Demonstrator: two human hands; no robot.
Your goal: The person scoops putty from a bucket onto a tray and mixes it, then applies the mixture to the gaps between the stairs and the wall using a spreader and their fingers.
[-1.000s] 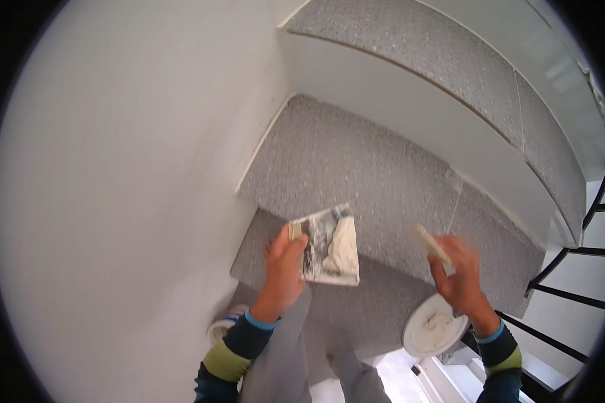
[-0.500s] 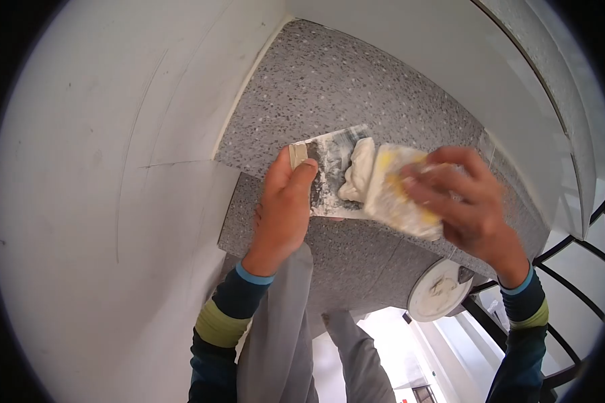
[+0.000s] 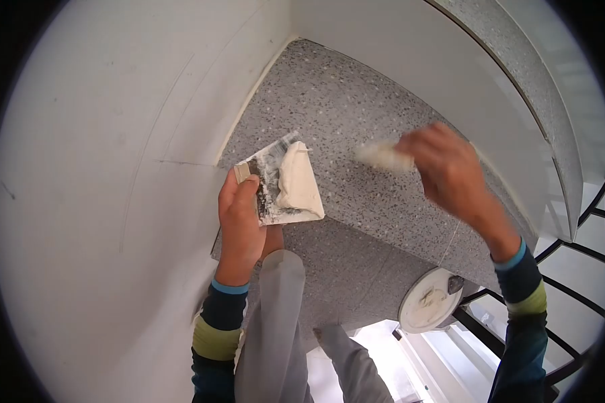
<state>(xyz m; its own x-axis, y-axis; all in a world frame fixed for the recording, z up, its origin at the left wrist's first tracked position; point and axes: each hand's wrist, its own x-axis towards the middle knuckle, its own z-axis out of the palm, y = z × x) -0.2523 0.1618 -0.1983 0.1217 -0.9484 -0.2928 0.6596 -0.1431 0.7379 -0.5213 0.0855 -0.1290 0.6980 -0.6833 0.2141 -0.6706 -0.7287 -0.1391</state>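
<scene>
My left hand (image 3: 238,225) is closed on the near end of a flat, wide putty scraper (image 3: 269,187), thumb on top. The scraper's dark face is smeared with white, and a thick mound of white putty (image 3: 300,183) covers its far end. To the right, my right hand (image 3: 448,168) is raised and closed on a second, pale putty scraper (image 3: 380,156). Motion blurs that scraper, which points left, apart from the putty. Behind both hands lies a speckled grey stair tread (image 3: 343,101).
A white wall (image 3: 107,134) rises on the left, and a pale riser (image 3: 396,40) stands at the back. At lower right is a round white lid or bucket top (image 3: 410,309) with a dark lump (image 3: 456,285) on it. Black metal railing (image 3: 565,295) runs along the right.
The right hand's scraper has come away from the putty and is now apart from it. My left hand has moved left with its scraper, and the putty lies smoother over its end.
</scene>
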